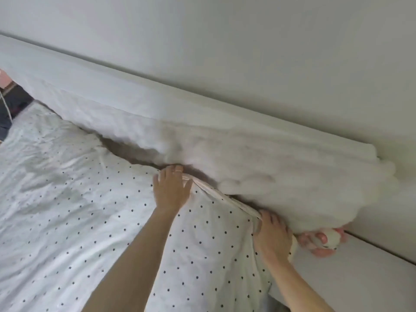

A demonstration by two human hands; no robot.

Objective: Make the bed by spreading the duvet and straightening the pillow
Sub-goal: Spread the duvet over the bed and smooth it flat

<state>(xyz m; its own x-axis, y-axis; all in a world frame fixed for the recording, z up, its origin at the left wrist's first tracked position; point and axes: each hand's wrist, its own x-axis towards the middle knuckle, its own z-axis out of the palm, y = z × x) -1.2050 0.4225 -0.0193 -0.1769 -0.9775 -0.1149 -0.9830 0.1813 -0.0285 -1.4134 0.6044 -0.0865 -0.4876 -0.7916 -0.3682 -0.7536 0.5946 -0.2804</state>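
Note:
A white duvet (pixel 74 199) with small black dots covers the bed. Its top edge runs taut between my two hands. My left hand (pixel 172 189) lies on that edge at mid-frame, fingers hooked over it toward the pillow, thumb spread on the bunched fold. My right hand (pixel 271 235) grips the same edge further right, near the corner, with pleats of cloth gathering into it. A long, crumpled white pillow (pixel 258 163) lies along the headboard just beyond both hands, and its lower side overhangs the duvet edge.
A white headboard (pixel 108 70) stands against the pale wall (pixel 247 41). A pink and white soft toy (pixel 324 243) sits by the pillow's right end. The white bed frame ledge (pixel 360 280) is at lower right. Dark items (pixel 13 104) lie at far left.

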